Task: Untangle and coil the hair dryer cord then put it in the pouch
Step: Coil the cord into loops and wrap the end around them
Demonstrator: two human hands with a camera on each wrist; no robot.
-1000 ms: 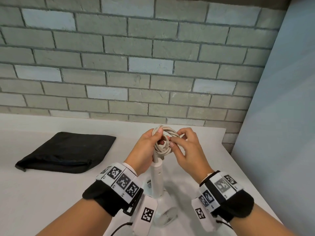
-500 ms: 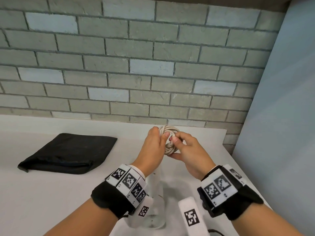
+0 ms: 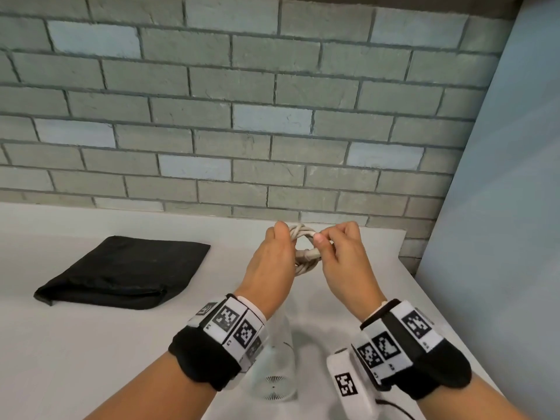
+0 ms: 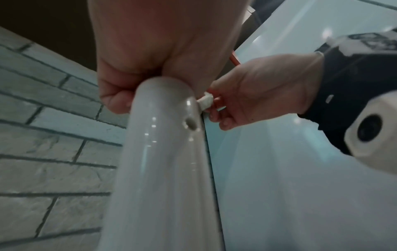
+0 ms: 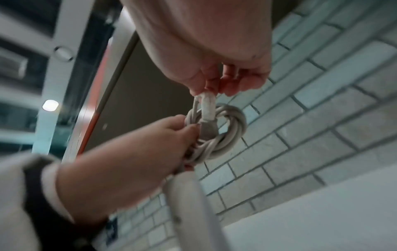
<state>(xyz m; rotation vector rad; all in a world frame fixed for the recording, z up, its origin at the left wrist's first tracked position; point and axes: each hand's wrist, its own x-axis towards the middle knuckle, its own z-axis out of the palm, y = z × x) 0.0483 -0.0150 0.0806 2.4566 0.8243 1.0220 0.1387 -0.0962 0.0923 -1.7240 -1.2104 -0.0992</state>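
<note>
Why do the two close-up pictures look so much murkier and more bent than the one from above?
Head view: even light, sharp; the pouch and coiled cord read clearly, though the brick lines bow. Left wrist view: dim, soft, small glints on the hair dryer handle, the left hand looming large. Right wrist view: blurred edges, bricks slanted, the right hand dark against the background.

We are observing the off-white cord [image 5: 217,135] sitting wound in a small tight coil above the white hair dryer [image 3: 274,371], whose handle is pointing upward. The black pouch [image 3: 121,272] is lying flat on the table, well apart.
</note>
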